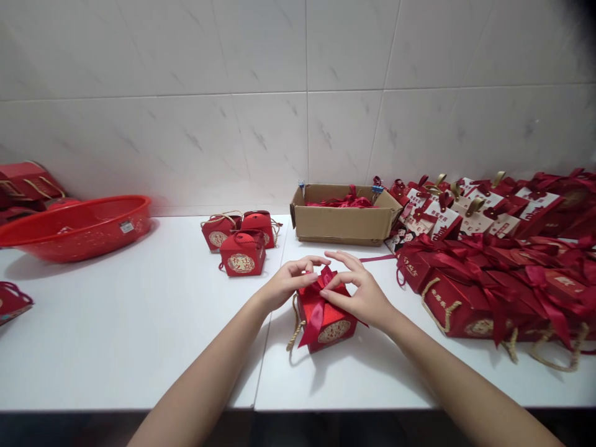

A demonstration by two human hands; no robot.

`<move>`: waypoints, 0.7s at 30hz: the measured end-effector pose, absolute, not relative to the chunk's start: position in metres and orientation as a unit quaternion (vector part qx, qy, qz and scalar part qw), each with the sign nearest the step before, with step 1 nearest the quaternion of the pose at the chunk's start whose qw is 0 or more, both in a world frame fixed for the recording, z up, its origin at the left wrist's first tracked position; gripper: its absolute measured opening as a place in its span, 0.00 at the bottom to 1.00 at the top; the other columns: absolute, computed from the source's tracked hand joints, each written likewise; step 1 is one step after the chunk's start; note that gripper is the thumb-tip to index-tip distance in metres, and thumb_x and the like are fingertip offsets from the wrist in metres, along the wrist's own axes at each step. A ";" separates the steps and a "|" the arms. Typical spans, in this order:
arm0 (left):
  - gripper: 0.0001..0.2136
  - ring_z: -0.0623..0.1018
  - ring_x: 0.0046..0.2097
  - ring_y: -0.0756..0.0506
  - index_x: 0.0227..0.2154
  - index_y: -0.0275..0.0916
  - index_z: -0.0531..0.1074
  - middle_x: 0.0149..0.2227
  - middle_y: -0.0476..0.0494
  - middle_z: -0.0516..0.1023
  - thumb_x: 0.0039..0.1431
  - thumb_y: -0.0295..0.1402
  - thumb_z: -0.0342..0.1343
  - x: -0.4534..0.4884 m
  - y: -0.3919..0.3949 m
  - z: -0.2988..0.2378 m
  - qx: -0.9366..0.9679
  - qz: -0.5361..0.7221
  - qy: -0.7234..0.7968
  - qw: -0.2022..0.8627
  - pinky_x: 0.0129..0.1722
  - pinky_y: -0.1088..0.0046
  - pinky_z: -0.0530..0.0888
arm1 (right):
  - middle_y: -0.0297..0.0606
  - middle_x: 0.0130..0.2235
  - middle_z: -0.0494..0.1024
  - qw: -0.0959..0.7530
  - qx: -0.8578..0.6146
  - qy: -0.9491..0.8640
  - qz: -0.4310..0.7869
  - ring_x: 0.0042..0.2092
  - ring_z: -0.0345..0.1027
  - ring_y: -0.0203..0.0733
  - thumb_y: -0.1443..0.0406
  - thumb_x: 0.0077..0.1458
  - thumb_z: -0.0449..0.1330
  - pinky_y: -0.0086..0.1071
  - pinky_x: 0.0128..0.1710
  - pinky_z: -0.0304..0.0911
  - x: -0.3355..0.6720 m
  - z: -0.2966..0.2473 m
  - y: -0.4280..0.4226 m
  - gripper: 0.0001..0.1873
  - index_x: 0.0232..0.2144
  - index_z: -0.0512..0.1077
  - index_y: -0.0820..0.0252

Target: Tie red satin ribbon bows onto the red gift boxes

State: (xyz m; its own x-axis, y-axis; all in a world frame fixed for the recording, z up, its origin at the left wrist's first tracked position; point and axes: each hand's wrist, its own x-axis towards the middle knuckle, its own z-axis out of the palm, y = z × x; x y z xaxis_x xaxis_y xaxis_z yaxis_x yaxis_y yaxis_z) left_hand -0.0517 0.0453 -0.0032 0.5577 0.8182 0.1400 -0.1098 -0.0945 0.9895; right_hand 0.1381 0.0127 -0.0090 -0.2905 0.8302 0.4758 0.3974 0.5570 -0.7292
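Observation:
A small red gift box (334, 329) with a gold round emblem stands upright on the white table in front of me, a twisted gold rope handle (296, 328) hanging at its left side. Dark red ribbon (315, 323) lies across its top, gathered in a bow, one tail falling over the front. My left hand (291, 282) pinches the ribbon from the left, its fingers bent over the bow. From the right, my right hand (361, 292) has thumb and index finger closed on the ribbon near the knot. The fingers partly hide the knot.
Behind the box is a cardboard box (342, 222) of red ribbons. Three red boxes (242, 254) stand left of it. A red plastic basin (88, 230) is at far left. Many ribboned red boxes (465, 304) crowd the right side, with white-and-red gift boxes (440, 214) behind.

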 end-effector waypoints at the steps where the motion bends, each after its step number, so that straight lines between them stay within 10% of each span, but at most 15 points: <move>1: 0.16 0.70 0.48 0.43 0.17 0.35 0.61 0.51 0.41 0.69 0.48 0.36 0.61 -0.051 0.045 -0.003 0.641 0.378 0.286 0.603 0.45 0.68 0.65 | 0.39 0.58 0.65 0.438 -0.400 -0.768 0.242 0.60 0.53 0.53 0.64 0.46 0.64 0.52 0.58 0.47 0.138 -0.008 0.012 0.04 0.21 0.75 0.55; 6: 0.17 0.72 0.38 0.49 0.16 0.34 0.60 0.53 0.42 0.66 0.48 0.36 0.61 -0.051 0.044 -0.003 0.662 0.369 0.324 0.566 0.34 0.73 0.66 | 0.40 0.55 0.68 0.430 -0.402 -0.768 0.252 0.57 0.57 0.51 0.67 0.45 0.62 0.49 0.56 0.52 0.137 -0.002 0.009 0.06 0.19 0.73 0.56; 21: 0.16 0.69 0.52 0.40 0.15 0.33 0.61 0.49 0.41 0.66 0.48 0.34 0.61 -0.055 0.050 -0.005 0.655 0.376 0.320 0.572 0.44 0.67 0.69 | 0.42 0.55 0.66 0.409 -0.424 -0.751 0.298 0.58 0.56 0.51 0.70 0.42 0.60 0.44 0.54 0.54 0.133 -0.002 0.009 0.08 0.15 0.68 0.58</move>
